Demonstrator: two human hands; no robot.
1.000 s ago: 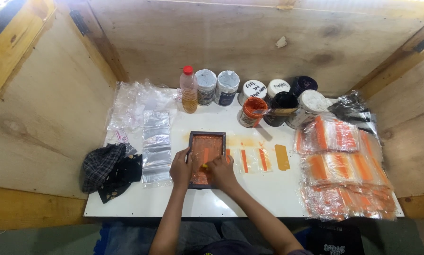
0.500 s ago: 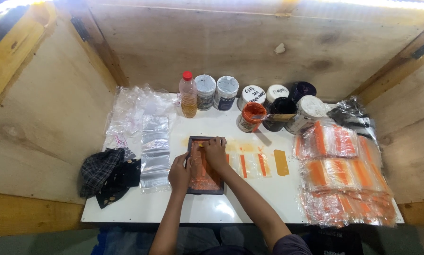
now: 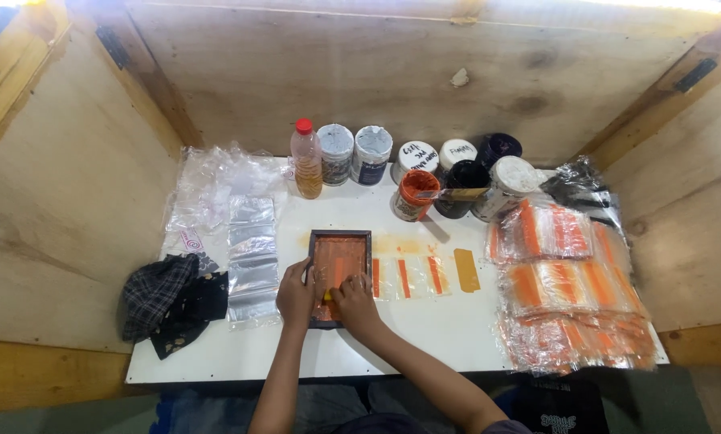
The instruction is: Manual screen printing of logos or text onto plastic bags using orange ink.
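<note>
The dark-framed printing screen (image 3: 340, 277) lies on the desk (image 3: 424, 337), long axis running away from me. My left hand (image 3: 296, 293) steadies its near-left edge; my right hand (image 3: 355, 304), on its near-right corner, grips a small yellow squeegee (image 3: 328, 295).

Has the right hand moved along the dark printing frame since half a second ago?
Yes. The right hand moved from the far end of the dark printing frame to its near end.

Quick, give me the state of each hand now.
Left hand: fingers on the dark printing frame, steadying its left edge.
Right hand: closed on a small yellow squeegee.
</note>
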